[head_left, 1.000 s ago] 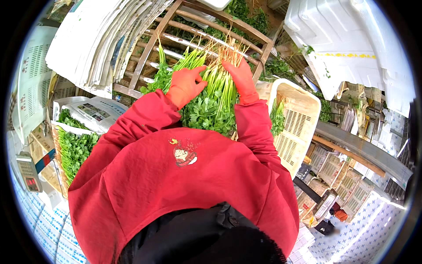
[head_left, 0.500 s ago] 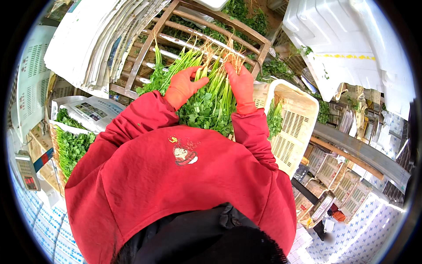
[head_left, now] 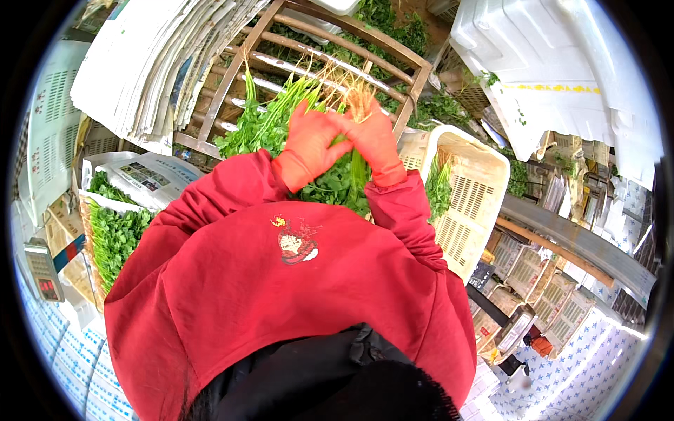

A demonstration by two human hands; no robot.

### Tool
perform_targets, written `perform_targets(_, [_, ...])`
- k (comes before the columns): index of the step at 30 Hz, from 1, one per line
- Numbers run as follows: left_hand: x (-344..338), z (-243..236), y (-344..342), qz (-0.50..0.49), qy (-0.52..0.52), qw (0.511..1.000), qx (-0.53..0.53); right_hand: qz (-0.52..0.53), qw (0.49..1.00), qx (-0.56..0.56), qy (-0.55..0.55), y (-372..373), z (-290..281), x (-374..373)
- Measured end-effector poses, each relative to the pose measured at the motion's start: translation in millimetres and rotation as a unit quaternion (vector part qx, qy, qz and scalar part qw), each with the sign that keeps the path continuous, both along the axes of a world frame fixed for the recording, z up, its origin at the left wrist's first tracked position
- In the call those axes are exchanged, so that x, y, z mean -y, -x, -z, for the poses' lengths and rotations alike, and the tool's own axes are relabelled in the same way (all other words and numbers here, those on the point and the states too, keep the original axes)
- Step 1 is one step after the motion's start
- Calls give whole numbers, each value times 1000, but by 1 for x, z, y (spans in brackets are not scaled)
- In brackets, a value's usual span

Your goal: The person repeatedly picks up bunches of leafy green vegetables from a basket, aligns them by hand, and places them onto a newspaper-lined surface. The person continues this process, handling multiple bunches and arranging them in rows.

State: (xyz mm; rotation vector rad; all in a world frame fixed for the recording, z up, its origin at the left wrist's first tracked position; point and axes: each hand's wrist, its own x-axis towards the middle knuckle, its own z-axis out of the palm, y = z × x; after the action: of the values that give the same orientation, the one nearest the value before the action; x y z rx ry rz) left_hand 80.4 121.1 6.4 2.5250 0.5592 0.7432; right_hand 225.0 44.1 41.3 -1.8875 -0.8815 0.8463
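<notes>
Both my hands wear orange-red rubber gloves. They meet at the middle of a bunch of coriander-like greens [head_left: 339,188], with the pale roots [head_left: 360,100] sticking out beyond them and the leaves toward my body. My right hand [head_left: 376,142] is closed round the stems just below the roots. From the other side my left hand [head_left: 307,144] presses in, its thumb across the stems and its fingertips touching my right hand. More loose stems of the same greens [head_left: 256,126] lie left of the bunch on a slatted metal rack [head_left: 232,88].
To the right stands a cream perforated crate [head_left: 460,224] with some greens inside. A thick stack of papers [head_left: 151,70] rests at the upper left. Packed greens [head_left: 119,238] and a printed bag [head_left: 151,175] sit at my left. White foam boxes [head_left: 526,63] rise at the upper right.
My two hands have come together over the stems; the left moved right and its fingers now reach the right hand. The right hand has turned slightly inward and closed round the stems.
</notes>
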Motion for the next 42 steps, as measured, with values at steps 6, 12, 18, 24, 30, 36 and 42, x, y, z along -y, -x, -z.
perform_targets(6, [-42,-14,16,43,265,963,-10,125,979,-121,-104,-14,36,33])
perform_targets(12, [-41,48,-15,23,33,986,-164,165,984,-45,-54,-33,29,7])
perform_targets(18, [-35,57,-16,-7,17,990,-142,45,998,-50,8,-59,92,-14])
perform_targets(24, [-34,41,-18,-50,163,976,-134,155,982,-95,-42,-48,82,-6])
perform_targets(30, [-36,45,-22,-92,409,908,3,117,983,-126,-59,-54,95,-30])
perform_targets(36, [-39,36,-33,-120,360,924,-57,73,978,-180,-77,-55,109,-66])
perform_targets(42, [-22,32,-31,-33,208,977,44,87,972,-191,-102,-42,47,-42])
